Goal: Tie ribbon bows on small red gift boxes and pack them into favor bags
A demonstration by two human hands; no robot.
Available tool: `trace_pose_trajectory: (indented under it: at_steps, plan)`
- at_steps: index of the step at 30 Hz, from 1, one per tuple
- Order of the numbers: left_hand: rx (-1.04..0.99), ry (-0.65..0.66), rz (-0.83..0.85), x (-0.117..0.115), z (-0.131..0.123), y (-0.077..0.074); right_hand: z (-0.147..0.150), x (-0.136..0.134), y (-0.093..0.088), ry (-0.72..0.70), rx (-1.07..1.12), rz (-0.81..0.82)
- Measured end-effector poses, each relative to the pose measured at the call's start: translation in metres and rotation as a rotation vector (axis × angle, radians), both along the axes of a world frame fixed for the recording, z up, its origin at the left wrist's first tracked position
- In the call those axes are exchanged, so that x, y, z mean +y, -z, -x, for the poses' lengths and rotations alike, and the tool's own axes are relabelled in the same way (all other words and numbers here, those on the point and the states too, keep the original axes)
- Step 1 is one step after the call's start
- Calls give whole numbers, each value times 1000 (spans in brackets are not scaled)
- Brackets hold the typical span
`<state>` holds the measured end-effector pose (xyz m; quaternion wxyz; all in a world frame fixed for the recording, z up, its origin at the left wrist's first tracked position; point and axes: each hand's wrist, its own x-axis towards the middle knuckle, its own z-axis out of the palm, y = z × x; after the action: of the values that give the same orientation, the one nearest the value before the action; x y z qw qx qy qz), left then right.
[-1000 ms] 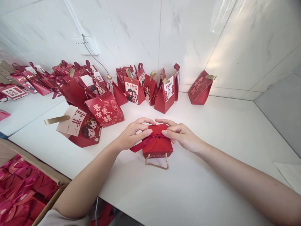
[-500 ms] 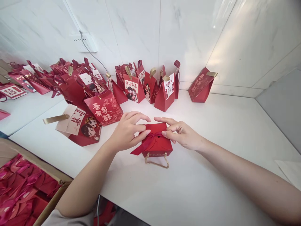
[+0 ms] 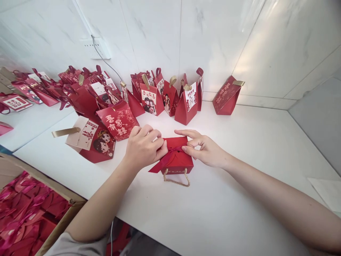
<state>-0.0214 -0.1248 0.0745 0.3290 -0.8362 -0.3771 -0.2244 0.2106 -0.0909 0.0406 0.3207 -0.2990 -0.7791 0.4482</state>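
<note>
left hand [image 3: 144,147], right hand [image 3: 205,151], pinching ribbon [image 3: 166,160]

Small red gift box [image 3: 178,161] sits upright on the white counter [image 3: 213,199], front-centre. Curved top flaps are folded shut. Dark red ribbon [image 3: 159,165] is gathered at top middle, loose tail hanging off the left side. Beige rope handle [image 3: 176,180] lies flat in front.

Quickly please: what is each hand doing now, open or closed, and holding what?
Left hand: closed, pinching the red ribbon on the small red box.
Right hand: thumb and forefinger closed on the same ribbon; other fingers spread.
</note>
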Motion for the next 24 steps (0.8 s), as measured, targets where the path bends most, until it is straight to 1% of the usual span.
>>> trace_pose_trajectory:
  at_steps: [2, 3, 5, 7, 9, 12, 16, 20, 24]
  plan:
    - [-32, -58, 60, -2, -2, 1, 1, -1, 0, 10, -2, 17]
    - [-71, -87, 122, -2, -2, 1, 1, -1, 0, 18, 4, 36]
    - [-198, -101, 335, 0, -1, 3, 2, -1, 0, 30, 41, 101]
    - [-361, -50, 588, 3, 1, 5, 3, -1, 0, 25, 116, 214]
    - [-485, 21, 758, 6, 3, 6, 4, 1, 1, 14, 211, 341]
    - [-541, 73, 834, 8, 3, 7, 4, 5, 4, 38, 325, 457]
    - [-524, 106, 902, 6, 4, 2, 3, 7, 8, 99, 362, 492]
    - [-556, 142, 971, 7, 7, -2, 0, 7, 7, 73, 303, 404]
    - [-624, 174, 973, 11, 11, -1, -6, 9, 5, -13, 247, 291]
